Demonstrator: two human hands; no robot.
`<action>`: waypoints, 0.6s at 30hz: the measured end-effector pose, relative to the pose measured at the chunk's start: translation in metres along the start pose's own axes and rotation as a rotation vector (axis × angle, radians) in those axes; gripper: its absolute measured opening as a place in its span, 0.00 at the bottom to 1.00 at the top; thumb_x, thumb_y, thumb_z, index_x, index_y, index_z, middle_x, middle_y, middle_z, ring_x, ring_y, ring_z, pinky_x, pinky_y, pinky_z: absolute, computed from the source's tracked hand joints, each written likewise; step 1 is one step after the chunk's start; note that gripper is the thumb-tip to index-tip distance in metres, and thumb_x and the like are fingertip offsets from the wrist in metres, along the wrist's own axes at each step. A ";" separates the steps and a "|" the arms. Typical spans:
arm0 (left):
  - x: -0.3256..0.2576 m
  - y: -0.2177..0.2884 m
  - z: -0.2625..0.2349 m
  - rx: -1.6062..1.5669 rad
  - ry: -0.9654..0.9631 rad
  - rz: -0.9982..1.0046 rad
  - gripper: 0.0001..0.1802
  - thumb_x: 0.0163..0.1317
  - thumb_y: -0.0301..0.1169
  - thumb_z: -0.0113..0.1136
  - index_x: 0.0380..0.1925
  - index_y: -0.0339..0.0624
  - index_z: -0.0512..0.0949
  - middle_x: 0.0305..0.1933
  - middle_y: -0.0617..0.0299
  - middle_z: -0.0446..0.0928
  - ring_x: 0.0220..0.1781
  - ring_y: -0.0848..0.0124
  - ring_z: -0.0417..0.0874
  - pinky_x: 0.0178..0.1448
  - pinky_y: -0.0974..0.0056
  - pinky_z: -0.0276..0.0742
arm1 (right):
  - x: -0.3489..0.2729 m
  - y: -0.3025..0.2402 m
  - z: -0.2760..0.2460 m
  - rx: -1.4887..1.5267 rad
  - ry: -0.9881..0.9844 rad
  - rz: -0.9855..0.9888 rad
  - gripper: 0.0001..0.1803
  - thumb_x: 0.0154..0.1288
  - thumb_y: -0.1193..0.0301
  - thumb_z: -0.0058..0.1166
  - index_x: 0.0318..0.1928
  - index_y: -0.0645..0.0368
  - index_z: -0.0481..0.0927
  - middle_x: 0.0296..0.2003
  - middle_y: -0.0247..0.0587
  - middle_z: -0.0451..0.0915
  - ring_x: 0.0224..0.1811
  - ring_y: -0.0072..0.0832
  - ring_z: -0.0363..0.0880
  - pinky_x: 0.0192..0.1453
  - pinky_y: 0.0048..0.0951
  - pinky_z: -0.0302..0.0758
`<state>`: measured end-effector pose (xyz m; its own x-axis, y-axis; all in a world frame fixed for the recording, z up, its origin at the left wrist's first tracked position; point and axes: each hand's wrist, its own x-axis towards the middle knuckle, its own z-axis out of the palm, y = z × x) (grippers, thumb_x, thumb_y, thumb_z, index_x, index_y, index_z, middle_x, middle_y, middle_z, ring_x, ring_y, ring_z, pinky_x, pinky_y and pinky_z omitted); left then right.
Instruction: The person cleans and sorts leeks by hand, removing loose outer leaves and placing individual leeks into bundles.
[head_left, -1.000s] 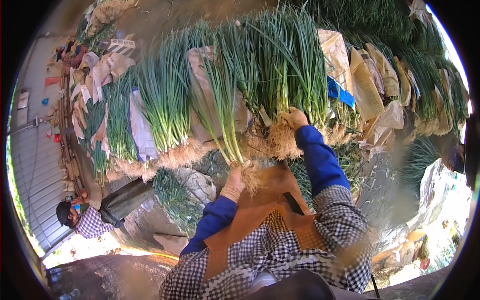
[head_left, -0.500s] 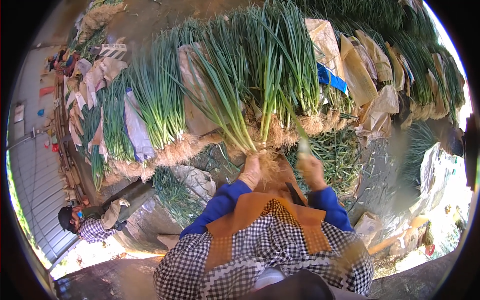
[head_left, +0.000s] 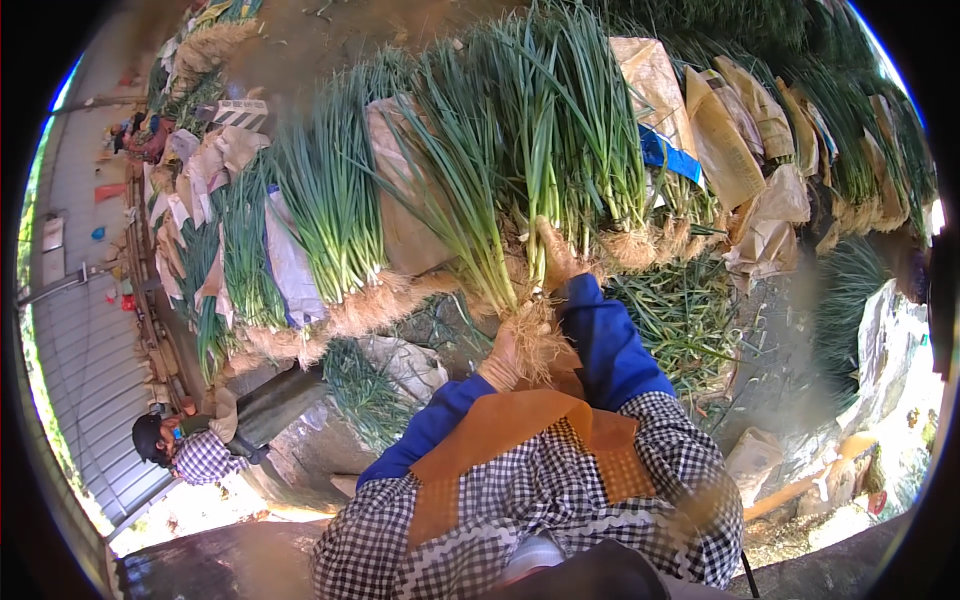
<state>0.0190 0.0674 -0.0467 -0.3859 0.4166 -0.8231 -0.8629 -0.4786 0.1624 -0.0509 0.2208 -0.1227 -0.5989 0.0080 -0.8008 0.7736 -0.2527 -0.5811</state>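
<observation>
Green onions in a bunch (head_left: 490, 240) stand in front of the person's chest, leaves fanning up and away, pale tangled roots (head_left: 540, 335) hanging at the bottom. The left hand (head_left: 500, 362), in a tan glove, closes around the root end from below and holds the bunch. The right hand (head_left: 556, 258), also gloved, reaches higher on the blue-sleeved arm and presses in among the white stems just above the roots; whether its fingers close on a stalk cannot be told. Behind lie rows of bundled green onions (head_left: 330, 215) with brown paper sacks (head_left: 720, 140) between them. Loose green trimmings (head_left: 690, 320) cover the ground at right. Another person in a checked shirt (head_left: 190, 450) crouches at lower left, well apart.
</observation>
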 end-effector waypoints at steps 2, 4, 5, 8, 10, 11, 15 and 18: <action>-0.003 -0.002 -0.005 -0.145 -0.143 -0.020 0.13 0.62 0.35 0.50 0.42 0.39 0.73 0.35 0.61 0.76 0.32 0.67 0.77 0.34 0.63 0.78 | -0.007 0.005 0.013 -0.072 0.040 -0.081 0.23 0.63 0.60 0.45 0.52 0.64 0.69 0.33 0.42 0.75 0.34 0.29 0.71 0.40 0.30 0.68; -0.002 -0.005 -0.007 -0.245 -0.324 -0.037 0.13 0.62 0.35 0.49 0.41 0.39 0.73 0.35 0.60 0.76 0.32 0.67 0.77 0.33 0.61 0.79 | -0.025 0.013 0.023 -0.063 0.027 -0.136 0.23 0.62 0.62 0.46 0.52 0.65 0.68 0.36 0.44 0.75 0.36 0.31 0.72 0.42 0.31 0.68; -0.001 -0.007 -0.009 -0.228 -0.184 -0.034 0.14 0.63 0.35 0.47 0.43 0.39 0.72 0.36 0.59 0.75 0.29 0.67 0.75 0.30 0.62 0.76 | -0.037 0.018 0.027 -0.022 0.000 -0.139 0.23 0.61 0.63 0.47 0.53 0.65 0.68 0.37 0.45 0.75 0.38 0.32 0.72 0.43 0.32 0.68; 0.005 -0.007 -0.014 -0.169 -0.074 -0.027 0.16 0.64 0.35 0.44 0.46 0.37 0.70 0.37 0.57 0.75 0.30 0.66 0.75 0.29 0.62 0.76 | -0.077 0.032 0.027 0.207 -0.121 -0.079 0.23 0.59 0.65 0.49 0.53 0.66 0.67 0.40 0.47 0.75 0.42 0.35 0.72 0.47 0.33 0.69; 0.002 -0.001 0.002 -0.138 0.045 0.079 0.17 0.63 0.35 0.44 0.48 0.37 0.70 0.39 0.56 0.75 0.35 0.64 0.78 0.34 0.61 0.78 | -0.100 0.054 0.007 0.333 -0.150 -0.007 0.24 0.58 0.67 0.51 0.53 0.66 0.66 0.42 0.48 0.75 0.44 0.37 0.73 0.49 0.35 0.69; 0.005 0.005 -0.014 -0.138 0.005 0.042 0.17 0.62 0.33 0.47 0.49 0.38 0.69 0.41 0.56 0.76 0.40 0.63 0.79 0.41 0.58 0.80 | -0.112 0.066 -0.011 0.249 -0.138 0.003 0.23 0.58 0.63 0.51 0.50 0.64 0.70 0.41 0.47 0.76 0.43 0.37 0.74 0.48 0.36 0.69; -0.002 0.010 -0.014 -0.005 0.083 0.150 0.14 0.59 0.30 0.52 0.43 0.38 0.73 0.38 0.59 0.77 0.37 0.67 0.79 0.42 0.61 0.79 | -0.148 0.088 -0.108 -1.531 0.033 0.255 0.18 0.58 0.54 0.50 0.34 0.57 0.80 0.25 0.39 0.79 0.30 0.34 0.79 0.32 0.34 0.75; 0.001 0.003 -0.008 0.107 0.020 0.105 0.12 0.58 0.30 0.54 0.41 0.38 0.75 0.36 0.60 0.77 0.35 0.69 0.79 0.39 0.65 0.78 | -0.113 0.036 -0.084 -0.892 0.277 -0.111 0.27 0.56 0.48 0.49 0.45 0.58 0.75 0.37 0.47 0.79 0.38 0.35 0.78 0.40 0.34 0.73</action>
<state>0.0190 0.0597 -0.0512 -0.4700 0.3529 -0.8091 -0.8484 -0.4334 0.3038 0.0619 0.2922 -0.0657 -0.6972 0.2459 -0.6734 0.6561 0.5975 -0.4611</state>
